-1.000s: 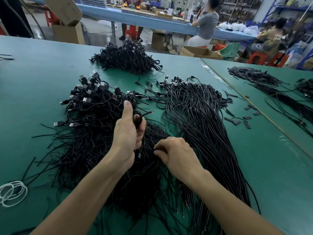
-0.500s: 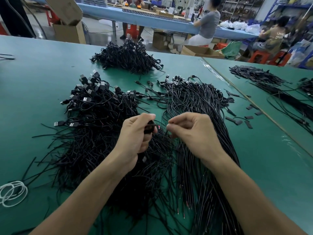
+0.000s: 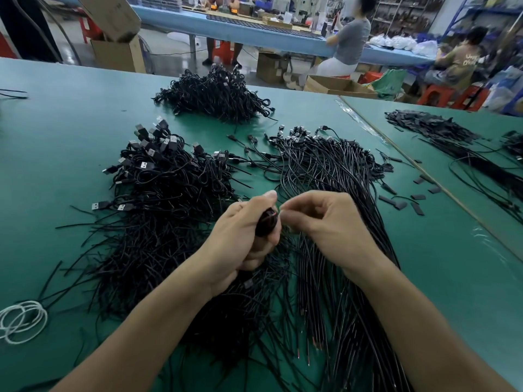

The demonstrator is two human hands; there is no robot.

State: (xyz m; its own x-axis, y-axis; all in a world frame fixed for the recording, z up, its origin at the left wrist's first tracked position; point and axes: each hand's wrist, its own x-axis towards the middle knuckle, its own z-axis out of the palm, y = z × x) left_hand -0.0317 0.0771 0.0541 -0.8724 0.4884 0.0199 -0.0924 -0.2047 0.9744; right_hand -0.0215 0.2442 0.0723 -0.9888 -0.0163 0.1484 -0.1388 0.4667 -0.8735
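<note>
My left hand (image 3: 240,236) grips a small black bundle of sleeve pieces (image 3: 266,220), thumb on top. Close beside it, my right hand (image 3: 325,222) pinches something thin at its fingertips, right against the bundle; what it pinches is too small to tell. Both hands hover above black cables. Under the left hand lies a tangled heap of USB cables (image 3: 158,193) with silver plugs. Under the right hand runs a long sheaf of straight black cables (image 3: 334,176), bare red-tipped ends toward me.
A third heap of black cables (image 3: 218,94) lies farther back on the green table (image 3: 56,123). Short black sleeve pieces (image 3: 402,200) are scattered to the right. A white wire coil (image 3: 19,321) lies at left. More cables (image 3: 441,131) cover the neighbouring table. People sit behind.
My right hand rose from the cable sheaf and came up to the left hand's fingertips. My left thumb folded down onto the black bundle. Both hands now meet at the bundle.
</note>
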